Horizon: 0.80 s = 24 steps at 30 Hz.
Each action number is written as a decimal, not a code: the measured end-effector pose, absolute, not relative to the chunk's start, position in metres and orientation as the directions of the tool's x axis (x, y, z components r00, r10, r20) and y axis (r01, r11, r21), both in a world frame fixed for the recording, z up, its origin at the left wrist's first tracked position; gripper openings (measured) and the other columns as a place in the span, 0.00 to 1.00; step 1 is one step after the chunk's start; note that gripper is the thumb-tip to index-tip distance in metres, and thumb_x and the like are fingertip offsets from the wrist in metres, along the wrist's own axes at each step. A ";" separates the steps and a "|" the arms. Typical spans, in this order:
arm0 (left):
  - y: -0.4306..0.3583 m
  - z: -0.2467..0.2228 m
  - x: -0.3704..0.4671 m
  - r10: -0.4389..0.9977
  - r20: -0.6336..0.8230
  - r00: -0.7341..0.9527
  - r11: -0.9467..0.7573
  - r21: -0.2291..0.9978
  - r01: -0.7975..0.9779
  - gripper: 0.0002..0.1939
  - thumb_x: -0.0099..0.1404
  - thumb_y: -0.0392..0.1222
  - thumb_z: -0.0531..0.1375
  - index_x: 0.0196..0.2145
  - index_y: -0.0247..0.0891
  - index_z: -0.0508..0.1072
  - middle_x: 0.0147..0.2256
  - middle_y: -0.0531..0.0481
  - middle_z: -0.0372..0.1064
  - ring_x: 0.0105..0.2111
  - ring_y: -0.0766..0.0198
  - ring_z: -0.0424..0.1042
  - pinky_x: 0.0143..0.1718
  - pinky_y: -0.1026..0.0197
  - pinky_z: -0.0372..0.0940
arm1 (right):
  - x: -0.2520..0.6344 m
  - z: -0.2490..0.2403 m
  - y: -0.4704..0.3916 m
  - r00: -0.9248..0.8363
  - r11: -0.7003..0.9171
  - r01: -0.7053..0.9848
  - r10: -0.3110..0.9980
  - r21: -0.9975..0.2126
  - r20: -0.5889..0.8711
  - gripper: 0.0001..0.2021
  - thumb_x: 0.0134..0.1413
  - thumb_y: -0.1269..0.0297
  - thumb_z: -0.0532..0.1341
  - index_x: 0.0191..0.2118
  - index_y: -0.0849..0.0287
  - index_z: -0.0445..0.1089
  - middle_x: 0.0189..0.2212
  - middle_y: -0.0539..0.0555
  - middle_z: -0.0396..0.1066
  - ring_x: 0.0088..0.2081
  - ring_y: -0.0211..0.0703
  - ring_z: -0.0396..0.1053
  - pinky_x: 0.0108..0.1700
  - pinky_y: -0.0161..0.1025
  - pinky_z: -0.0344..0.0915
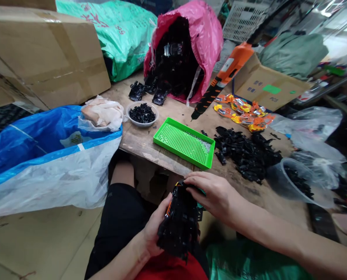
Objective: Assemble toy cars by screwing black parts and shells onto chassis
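A black plastic toy car chassis (pixel 180 219) with bits of orange and yellow along its edge is held over my lap. My left hand (pixel 157 229) grips it from the left side and below. The fingers of my right hand (pixel 211 192) are bent over its far end, and what lies under the fingertips is hidden. Just beyond my hands, a green perforated tray (pixel 173 149) sits at the table's edge, with small silvery screws (pixel 204 146) gathered at its right end. An orange and black electric screwdriver (pixel 224 74) hangs tip down above the table.
Black plastic parts (pixel 246 151) lie heaped right of the tray, near orange and yellow pieces (pixel 243 111). A bowl of black parts (pixel 142 114), a pink sack (pixel 205 35) and a tipped clear tub (pixel 300 182) share the table (pixel 138 144). A blue-lined sack (pixel 53 155) stands left.
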<state>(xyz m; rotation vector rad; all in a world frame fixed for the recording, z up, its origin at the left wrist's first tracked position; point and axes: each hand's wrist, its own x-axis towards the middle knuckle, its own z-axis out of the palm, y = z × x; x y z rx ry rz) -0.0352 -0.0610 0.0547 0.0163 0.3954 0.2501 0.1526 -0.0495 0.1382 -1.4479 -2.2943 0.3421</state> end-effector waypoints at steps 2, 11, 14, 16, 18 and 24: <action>-0.061 0.056 -0.035 0.240 -0.395 0.887 0.970 0.067 -0.232 0.37 0.73 0.63 0.45 0.40 0.26 0.80 0.32 0.40 0.81 0.29 0.57 0.79 0.33 0.61 0.69 | 0.151 0.137 -0.050 -0.386 0.421 0.812 0.907 -0.405 0.168 0.08 0.65 0.69 0.57 0.43 0.58 0.74 0.41 0.60 0.79 0.40 0.47 0.78 0.42 0.42 0.77; -0.061 0.055 -0.035 0.233 -0.399 0.887 0.972 0.070 -0.224 0.39 0.74 0.63 0.42 0.43 0.24 0.79 0.30 0.38 0.80 0.26 0.58 0.78 0.31 0.61 0.67 | 0.152 0.135 -0.039 -0.378 0.337 0.849 0.926 -0.407 -0.021 0.06 0.57 0.74 0.62 0.37 0.59 0.75 0.35 0.56 0.77 0.35 0.43 0.74 0.37 0.37 0.70; -0.062 0.051 -0.035 0.223 -0.361 0.906 0.974 0.044 -0.223 0.39 0.73 0.64 0.43 0.45 0.24 0.79 0.33 0.37 0.80 0.27 0.58 0.78 0.31 0.61 0.68 | 0.151 0.139 -0.030 -0.366 0.307 0.871 0.927 -0.382 -0.089 0.07 0.52 0.74 0.66 0.38 0.58 0.76 0.32 0.54 0.77 0.32 0.42 0.73 0.35 0.36 0.67; -0.062 0.049 -0.035 0.221 -0.328 0.918 0.974 0.029 -0.224 0.39 0.73 0.64 0.43 0.45 0.25 0.79 0.34 0.37 0.80 0.28 0.57 0.79 0.33 0.60 0.69 | 0.150 0.142 -0.026 -0.343 0.281 0.891 0.931 -0.357 -0.124 0.09 0.50 0.73 0.67 0.39 0.57 0.76 0.32 0.53 0.77 0.31 0.42 0.72 0.33 0.36 0.66; -0.061 0.048 -0.036 0.229 -0.307 0.924 0.972 0.023 -0.233 0.39 0.73 0.65 0.43 0.45 0.25 0.79 0.34 0.37 0.80 0.29 0.57 0.79 0.33 0.60 0.70 | 0.147 0.144 -0.024 -0.323 0.256 0.899 0.936 -0.356 -0.142 0.10 0.50 0.72 0.66 0.40 0.57 0.75 0.33 0.54 0.78 0.30 0.41 0.72 0.33 0.36 0.66; -0.064 0.044 -0.038 0.239 -0.345 0.908 0.970 0.041 -0.240 0.39 0.72 0.65 0.45 0.44 0.24 0.79 0.33 0.36 0.80 0.29 0.55 0.80 0.29 0.62 0.67 | 0.144 0.139 -0.025 -0.262 0.130 0.822 0.951 -0.554 -0.165 0.09 0.53 0.69 0.64 0.42 0.58 0.75 0.34 0.53 0.78 0.30 0.39 0.72 0.33 0.36 0.68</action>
